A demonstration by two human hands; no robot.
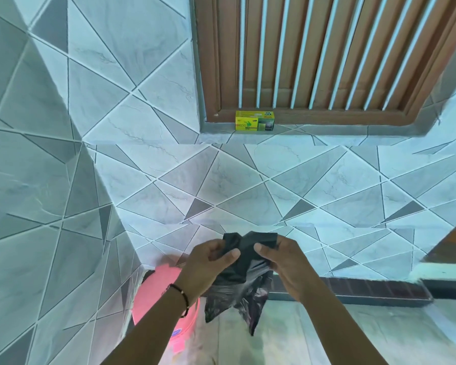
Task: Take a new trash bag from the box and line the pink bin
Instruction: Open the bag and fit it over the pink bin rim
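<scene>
Two hands, left hand [208,262] and right hand [284,262], fingers pinching black trash bag [244,275], thin, glossy, crumpled, partly unfolded, dangling beside pink bin [158,293].

One black trash bag [244,262], gripped by two hands: left hand [208,262], right hand [284,262]. One pink bin [156,293] just left of the bag (partly hidden). One yellow-green box [254,120] well above the bag.
</scene>
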